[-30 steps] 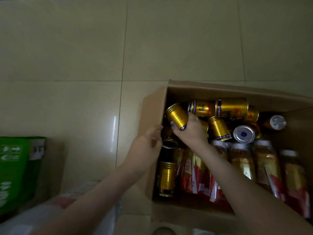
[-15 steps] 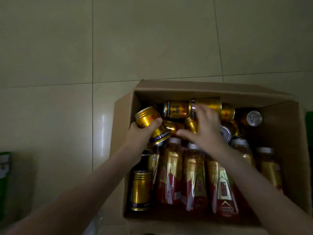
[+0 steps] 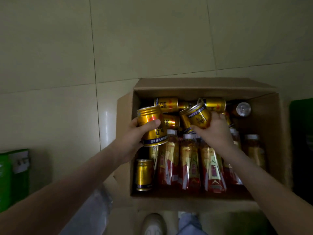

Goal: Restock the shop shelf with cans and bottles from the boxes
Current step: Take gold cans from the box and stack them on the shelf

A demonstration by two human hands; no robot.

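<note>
An open cardboard box (image 3: 125,116) sat on the tiled floor (image 3: 152,39) at the centre-right of the frame, with both hands over it. The left hand (image 3: 132,139) was at the box's left wall. Its fingers and thumb were curled tight round a gold can (image 3: 150,128), which it held above the contents with the ridged end toward the top of the frame. The right hand (image 3: 216,131) was in the middle of the box, fingers clamped on a second gold can (image 3: 200,117) that leaned with its rim toward the upper left.

Close behind that can, more loose cans (image 3: 166,103) lay heaped along the far wall. A silver-topped can (image 3: 243,108) faced upward in the far right corner.

Below the hands, a row of bottles (image 3: 189,163) with white caps and red-and-gold labels filled the near half of the box. The right forearm crossed over several of them and hid their shoulders. A single can (image 3: 144,174) sat in the near left corner, just beside the bottles.

A green pack (image 3: 10,177) stood at the left edge of the frame. At the right edge was a dark green object (image 3: 301,141), too dim to make out. A pale shoe (image 3: 155,224) showed at the bottom.
</note>
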